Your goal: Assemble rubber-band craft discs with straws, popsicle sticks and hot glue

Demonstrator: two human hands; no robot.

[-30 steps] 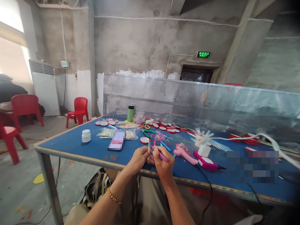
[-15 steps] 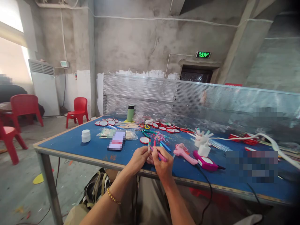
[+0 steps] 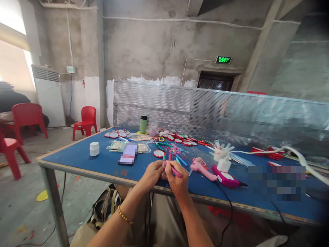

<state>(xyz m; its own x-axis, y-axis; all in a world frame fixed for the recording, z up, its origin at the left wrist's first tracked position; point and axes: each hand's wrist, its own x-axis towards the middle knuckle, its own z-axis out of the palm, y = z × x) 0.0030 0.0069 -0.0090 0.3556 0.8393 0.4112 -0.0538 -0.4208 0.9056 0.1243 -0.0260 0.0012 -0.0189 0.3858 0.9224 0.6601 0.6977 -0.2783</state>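
Left hand [image 3: 152,174]: fingers pinch thin painted wooden stick [image 3: 163,158] upright, steadying it.
Right hand [image 3: 177,180]: fingers grip pink marker pen [image 3: 175,170], tip angled toward stick.
Surface: blue worktable [image 3: 84,156], near edge.

Bare grey concrete walls [image 3: 144,44] closed the room, whitewashed low down at the left. Daylight poured through a bright window [image 3: 11,20] at the far left. A white standing air conditioner [image 3: 50,94] stood against the wall, with red plastic chairs [image 3: 86,120] on the dusty concrete floor [image 3: 23,202]. A green exit sign [image 3: 223,60] glowed above a dark doorway [image 3: 215,82]. A perforated metal screen [image 3: 205,111] ran along the far edge of the blue tabletop [image 3: 77,156].
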